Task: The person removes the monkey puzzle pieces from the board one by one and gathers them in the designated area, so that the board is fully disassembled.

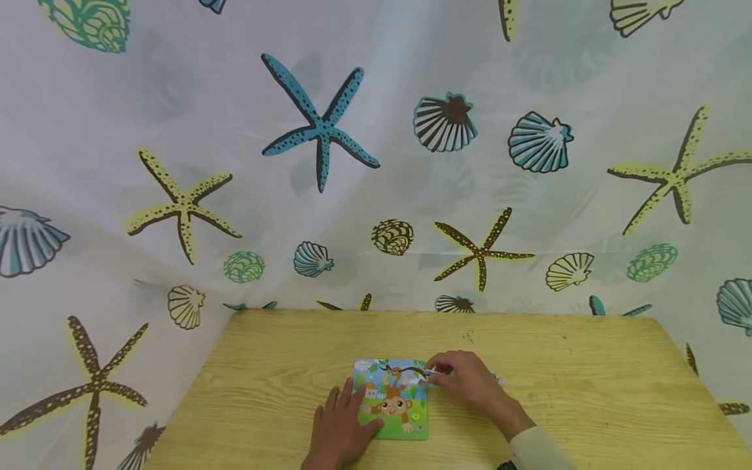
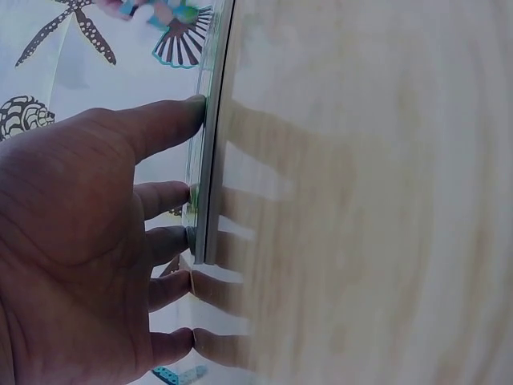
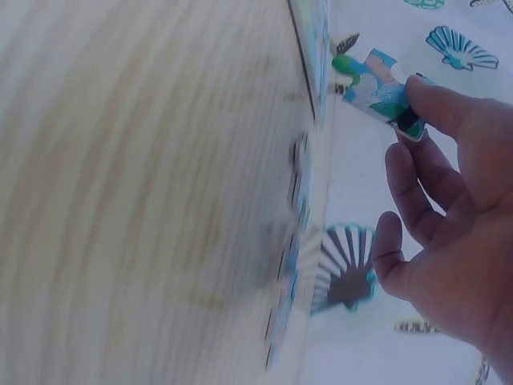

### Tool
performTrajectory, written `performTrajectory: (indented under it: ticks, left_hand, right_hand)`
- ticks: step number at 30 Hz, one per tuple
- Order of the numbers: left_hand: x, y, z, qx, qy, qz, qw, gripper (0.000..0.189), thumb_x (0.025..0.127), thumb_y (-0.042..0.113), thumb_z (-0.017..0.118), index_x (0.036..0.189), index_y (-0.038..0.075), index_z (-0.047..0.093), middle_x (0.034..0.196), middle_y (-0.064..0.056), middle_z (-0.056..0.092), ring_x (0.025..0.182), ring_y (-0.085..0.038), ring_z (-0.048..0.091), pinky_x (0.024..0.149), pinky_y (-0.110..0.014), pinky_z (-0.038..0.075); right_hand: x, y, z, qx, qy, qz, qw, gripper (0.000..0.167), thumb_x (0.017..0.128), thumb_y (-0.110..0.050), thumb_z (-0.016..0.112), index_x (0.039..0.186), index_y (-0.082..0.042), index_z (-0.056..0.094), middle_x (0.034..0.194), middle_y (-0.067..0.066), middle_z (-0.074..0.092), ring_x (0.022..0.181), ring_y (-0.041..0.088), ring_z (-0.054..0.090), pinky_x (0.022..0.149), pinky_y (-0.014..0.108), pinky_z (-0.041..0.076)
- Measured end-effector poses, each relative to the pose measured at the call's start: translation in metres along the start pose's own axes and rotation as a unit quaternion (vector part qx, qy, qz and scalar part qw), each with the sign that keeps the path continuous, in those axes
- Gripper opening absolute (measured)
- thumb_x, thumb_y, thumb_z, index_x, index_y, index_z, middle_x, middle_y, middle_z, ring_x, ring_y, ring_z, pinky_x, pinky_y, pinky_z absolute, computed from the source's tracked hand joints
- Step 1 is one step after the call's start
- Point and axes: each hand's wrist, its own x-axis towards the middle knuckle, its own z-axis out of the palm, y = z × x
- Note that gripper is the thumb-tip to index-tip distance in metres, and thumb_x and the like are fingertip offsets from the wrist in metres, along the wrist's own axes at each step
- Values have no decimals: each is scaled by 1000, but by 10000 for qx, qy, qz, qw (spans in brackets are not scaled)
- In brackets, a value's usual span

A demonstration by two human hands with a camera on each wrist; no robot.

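Observation:
A square puzzle board [image 1: 405, 418] with a monkey hanging from a branch lies on the wooden table. My left hand [image 1: 343, 427] rests at its left side, fingers spread and fairly straight; in the left wrist view thumb and fingertips touch the edge of the board [image 2: 210, 160]. Over the board's upper right corner, my right hand [image 1: 467, 382] pinches a jigsaw piece [image 3: 377, 95] between thumb and fingers. That piece is blue and green with a rounded knob, held up clear of the table in the right wrist view.
Several loose jigsaw pieces [image 3: 282, 301] lie flat on the table [image 1: 587, 391] to the right of the board, partly hidden behind the right hand in the head view. A white cloth [image 1: 382, 189] printed with starfish and shells hangs behind and around the table.

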Motion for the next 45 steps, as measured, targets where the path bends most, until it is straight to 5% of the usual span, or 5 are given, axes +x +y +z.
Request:
performTrajectory:
  ticks: [7, 15, 29, 38, 45]
  left_hand:
    - [2, -2, 3, 11, 34, 17, 10000, 74, 87, 56, 62, 145, 13, 44, 157, -15, 32, 143, -44, 27, 109, -71, 23]
    - [3, -5, 7, -220, 124, -12, 9997, 75, 85, 55, 64, 144, 11, 45, 157, -14, 32, 143, -44, 26, 109, -71, 21]
    - [-2, 0, -3, -298, -1, -62, 9995, 74, 86, 53, 65, 145, 12, 45, 157, -15, 32, 144, -44, 26, 110, -71, 20]
    - [0, -7, -5, -221, 135, -71, 9996, 71, 85, 53, 67, 141, 14, 49, 154, -17, 37, 141, -44, 31, 109, -71, 22]
    - [-4, -15, -7, 129, 65, -315, 9994, 73, 84, 59, 64, 141, 16, 49, 155, -17, 34, 141, -44, 30, 105, -75, 21]
  right_hand:
    - [-27, 30, -26, -224, 192, 597, 9978, 15, 87, -28, 72, 102, -28, 73, 85, -17, 67, 77, -2, 60, 70, 23, 51]
    - [-52, 63, -61, -280, 271, 1271, 9911, 11, 90, -22, 68, 100, -23, 74, 96, -10, 72, 85, 6, 64, 73, 30, 54]
    - [-59, 100, -70, -688, 219, 1345, 9883, 9, 91, -24, 67, 98, -21, 73, 96, -6, 71, 84, 9, 63, 73, 34, 54]
    - [-58, 98, -68, -749, 257, 1304, 9883, 12, 90, -19, 68, 102, -17, 72, 92, -6, 66, 81, 8, 58, 72, 32, 51]
    - [-29, 49, -36, -600, 83, 816, 9948, 14, 93, -18, 65, 105, -18, 72, 96, -4, 62, 87, 11, 58, 75, 33, 50]
